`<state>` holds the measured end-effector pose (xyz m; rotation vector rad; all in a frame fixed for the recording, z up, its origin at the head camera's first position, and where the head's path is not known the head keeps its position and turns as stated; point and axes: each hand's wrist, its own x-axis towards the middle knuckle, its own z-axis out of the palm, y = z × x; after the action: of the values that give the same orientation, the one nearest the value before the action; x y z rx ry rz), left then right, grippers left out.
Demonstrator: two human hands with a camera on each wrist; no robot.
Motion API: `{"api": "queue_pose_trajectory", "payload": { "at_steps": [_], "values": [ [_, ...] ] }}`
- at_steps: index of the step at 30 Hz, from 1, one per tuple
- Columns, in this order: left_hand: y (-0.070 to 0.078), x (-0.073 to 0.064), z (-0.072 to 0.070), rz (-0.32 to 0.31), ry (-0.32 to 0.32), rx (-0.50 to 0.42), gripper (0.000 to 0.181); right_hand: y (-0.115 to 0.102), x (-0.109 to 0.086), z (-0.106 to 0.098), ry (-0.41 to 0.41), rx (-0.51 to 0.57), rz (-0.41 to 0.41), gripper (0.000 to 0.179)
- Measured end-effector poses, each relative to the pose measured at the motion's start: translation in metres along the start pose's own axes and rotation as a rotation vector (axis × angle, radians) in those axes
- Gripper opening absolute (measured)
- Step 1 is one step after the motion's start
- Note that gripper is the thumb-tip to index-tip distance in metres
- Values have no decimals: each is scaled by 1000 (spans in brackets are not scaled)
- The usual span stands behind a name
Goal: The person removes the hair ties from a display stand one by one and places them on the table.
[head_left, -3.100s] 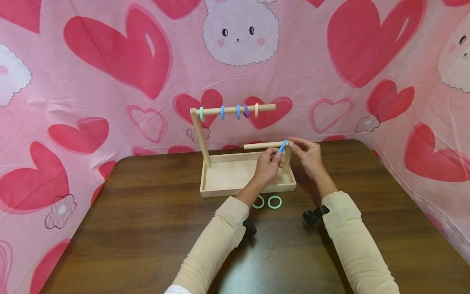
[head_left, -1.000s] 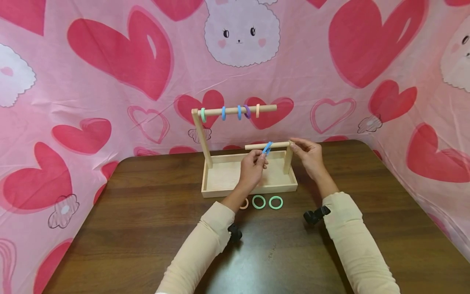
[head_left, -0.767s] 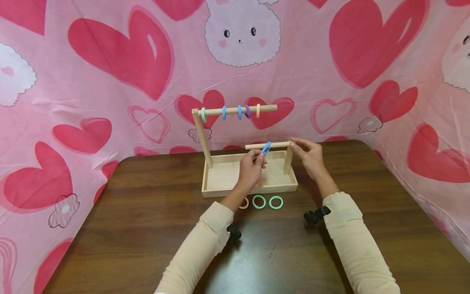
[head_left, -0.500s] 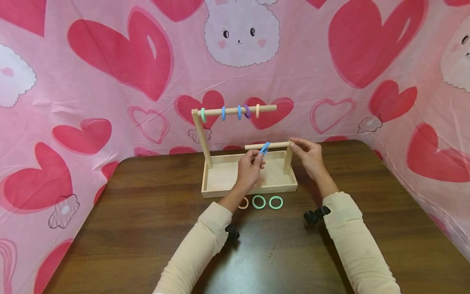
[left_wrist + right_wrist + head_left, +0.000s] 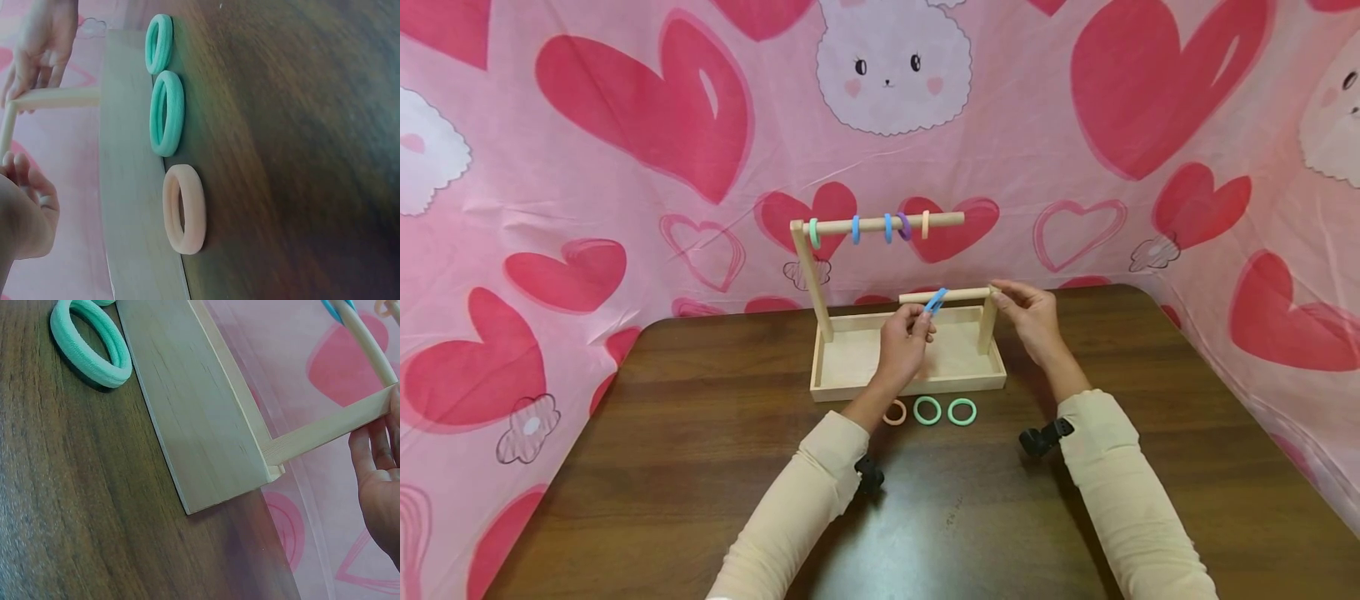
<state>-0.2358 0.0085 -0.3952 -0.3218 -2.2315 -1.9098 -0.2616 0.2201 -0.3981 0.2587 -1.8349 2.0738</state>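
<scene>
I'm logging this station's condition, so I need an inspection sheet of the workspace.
Surface: brown table, faint marks.
Job's things: wooden stand; five rings on its upper bar; blue ring, seemingly looped on its lower bar; two green rings and one peach ring before the stand.
Clutter: nothing seen.
Hands: left hand pinches the blue ring; right hand holds the lower bar's post near its top.
Cables: nothing seen.
Surroundings: pink backdrop with hearts.

- Right hand [image 5: 379,494] at my 3 o'clock, fingers touching the end of a wooden post [image 5: 331,424].
- Rod [image 5: 367,342] at 2 o'clock, meeting that post; I see part of a blue ring [image 5: 332,310] by it.
- Green ring [image 5: 78,356] at 10 o'clock, on the desk [image 5: 81,487] beside the tray [image 5: 194,409].
</scene>
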Motion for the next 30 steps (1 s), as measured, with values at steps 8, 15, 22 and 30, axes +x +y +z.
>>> {"api": "queue_pose_trajectory", "payload": {
  "at_steps": [8,15,22,30],
  "values": [
    [-1,-1,-4,-3,14,-4,16,-1,1,0,-5,8,10,40],
    [-1,-2,-6,-5,21,-17,16,-1,0,0,-8,7,19,40],
    [-6,-4,-14,20,46,-7,15,-1,-1,0,-11,17,19,34],
    [-8,-6,-23,9,59,-21,15,-1,-2,0,-15,46,21,34]
  ]
}}
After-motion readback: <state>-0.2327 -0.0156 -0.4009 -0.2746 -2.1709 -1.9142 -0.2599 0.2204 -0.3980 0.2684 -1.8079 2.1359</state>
